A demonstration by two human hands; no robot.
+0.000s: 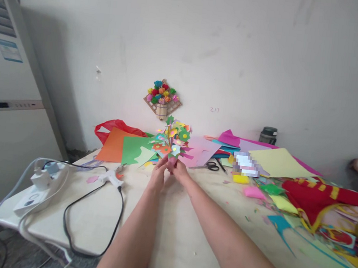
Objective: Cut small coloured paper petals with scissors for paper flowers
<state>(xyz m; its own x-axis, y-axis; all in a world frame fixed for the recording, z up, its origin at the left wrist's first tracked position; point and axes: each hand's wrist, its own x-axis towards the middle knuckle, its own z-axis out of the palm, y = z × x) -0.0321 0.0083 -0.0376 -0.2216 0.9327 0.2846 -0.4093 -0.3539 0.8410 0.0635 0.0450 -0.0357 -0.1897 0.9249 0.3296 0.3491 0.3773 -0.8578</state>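
- Although the table (179, 223) is cut off at right, you can see its bare middle.
- Your paper bouquet (176, 138) rises above its far side, hiding parts of the coloured sheets (136, 147).
- Your left hand (161, 170) and right hand (179, 171) seem to pinch its pink base, fingertips partly hidden.
- Pixelation obscures a flat object (246, 164).

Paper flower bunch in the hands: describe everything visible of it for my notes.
The multicoloured paper flower bunch stands roughly upright: cut blooms in orange, yellow, pale blue and green, some with yellow centres, among jagged green leaves. Its pinkish base is gripped low between the left hand and right hand, fingers partly hiding it. Whether it touches the cream tabletop cannot be told.
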